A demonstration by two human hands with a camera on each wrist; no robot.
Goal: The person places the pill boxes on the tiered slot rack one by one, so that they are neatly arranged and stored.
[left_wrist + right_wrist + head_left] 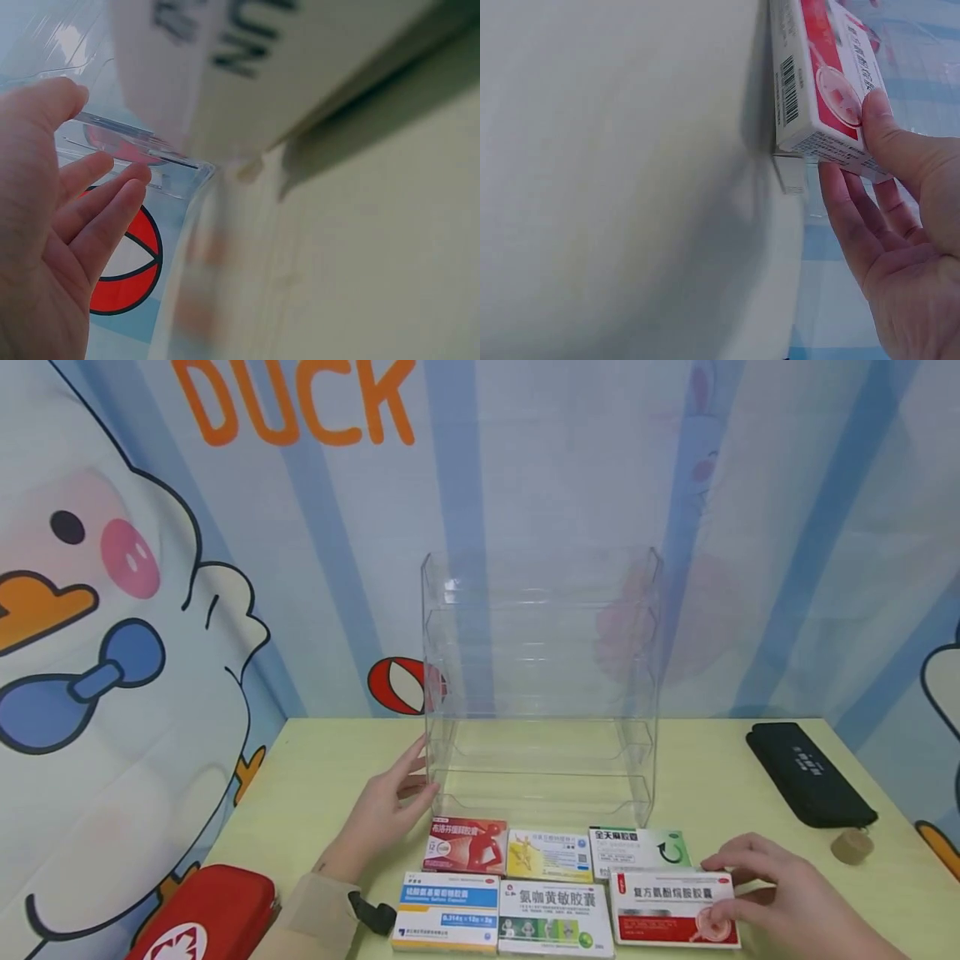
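A clear acrylic tiered rack (540, 777) stands on the table. My left hand (393, 797) is at the rack's lower left side, fingers extended and spread from the thumb. In the left wrist view, its fingertips (139, 174) lie close to the clear edge; firm contact cannot be made out. My right hand (783, 893) holds the right end of a red and white medicine box (671, 927), thumb on its printed front and fingers at its end and far side. This box slightly overlaps a green and white medicine box (637, 843) behind it.
Beside the held box lie a white-green medicine box (555, 897) and a blue-white one (446, 935). Behind them are a red box (465, 847) and a yellow-white box (547, 852). A red case (217, 902), black pouch (810, 777) and cork-like stub (851, 846) flank them.
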